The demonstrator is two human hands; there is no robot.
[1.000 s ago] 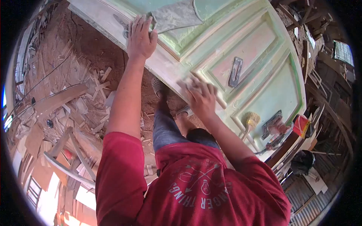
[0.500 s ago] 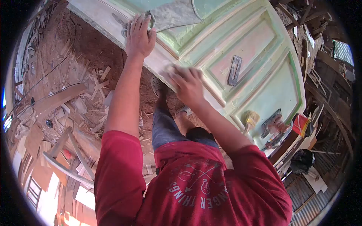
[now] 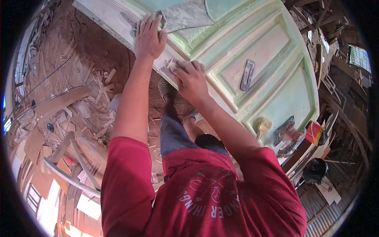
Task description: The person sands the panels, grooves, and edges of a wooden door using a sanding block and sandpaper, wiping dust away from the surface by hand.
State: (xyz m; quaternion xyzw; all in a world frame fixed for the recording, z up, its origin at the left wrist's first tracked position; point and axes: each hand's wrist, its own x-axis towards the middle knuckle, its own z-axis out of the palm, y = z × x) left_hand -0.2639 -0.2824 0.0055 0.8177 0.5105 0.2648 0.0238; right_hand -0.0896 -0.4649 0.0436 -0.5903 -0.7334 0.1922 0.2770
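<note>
A panelled door [image 3: 221, 100], pale green and pinkish white, lies in front of me. On its near rail my left hand [image 3: 150, 39] rests with fingers stretched out, beside a grey cloth [image 3: 187, 16]. A dark, flat-bladed tool [image 3: 128, 19] lies just past those fingertips, partly hidden. My right hand [image 3: 191, 81] is closed over a folded, pale piece of sandpaper [image 3: 171, 65] and presses it to the same rail, lower down. Most of the sandpaper is under the fingers.
On the door lie a flat grey sanding block [image 3: 247, 75], a paintbrush [image 3: 263, 127] and a smeared putty spreader [image 3: 285, 130]. A red and yellow container [image 3: 314, 133] stands at its right end. Wood scraps [image 3: 104, 87] litter the dirt floor at left.
My right hand, blurred before, now shows sharply and has shifted slightly along the rail with the sandpaper. My left hand stays in place on the door.
</note>
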